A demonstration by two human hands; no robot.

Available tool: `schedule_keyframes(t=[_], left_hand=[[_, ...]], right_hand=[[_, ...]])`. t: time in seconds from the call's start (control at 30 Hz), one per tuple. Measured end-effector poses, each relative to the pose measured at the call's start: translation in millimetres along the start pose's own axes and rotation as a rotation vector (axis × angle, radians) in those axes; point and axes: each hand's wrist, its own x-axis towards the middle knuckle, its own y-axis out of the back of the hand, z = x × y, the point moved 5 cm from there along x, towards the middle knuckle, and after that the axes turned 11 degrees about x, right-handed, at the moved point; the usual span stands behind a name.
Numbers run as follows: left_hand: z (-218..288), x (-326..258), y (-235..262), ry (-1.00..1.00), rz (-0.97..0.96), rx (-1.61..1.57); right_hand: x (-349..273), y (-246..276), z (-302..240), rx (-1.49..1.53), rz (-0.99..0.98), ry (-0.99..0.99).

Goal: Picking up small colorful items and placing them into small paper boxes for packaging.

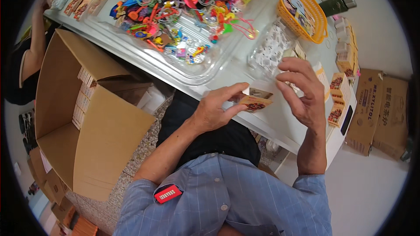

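My left hand (217, 107) grips a small printed carton (257, 103) in front of my body. Its top flaps stand up and its dark inside shows. Just right of the carton, my right hand (304, 89) is raised with bent fingers slightly apart from the thumb; I see nothing between them. Beyond the hands lies a clear plastic bag of small white printed packets (272, 46). Near my right wrist, several small printed cartons (337, 98) stand along the table's right side.
A clear plastic tray (205, 76) heaped with colourful small toys (183, 8) fills the far table. Beyond the bag are a yellow basket (302, 13) and a dark green bottle (337, 5). To the left stands an open cardboard box (109, 144); another person's arm (37, 39) is past it.
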Motion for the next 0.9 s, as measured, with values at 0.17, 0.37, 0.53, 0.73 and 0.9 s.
schedule_keyframes(t=[0.17,0.37,0.53,0.73,0.9], left_hand=[[-1,0,2,-0.001,-0.069,0.018],[0,-1,7,-0.057,-0.003,0.003],[6,3,7,-0.055,-0.062,0.077],[0,0,6,-0.007,-0.137,0.061],[-3,0,7,-0.002,-0.148,0.024]], right_hand=[[55,-1,-21,-0.008,0.038,0.100],[164,-71,-39,-0.194,-0.403,0.240],[213,-153,5,-0.436,-0.799,-0.062],[217,-198,20,-0.427,-0.705,-0.109],[223,-196,31,-0.336,-0.792,-0.069]])
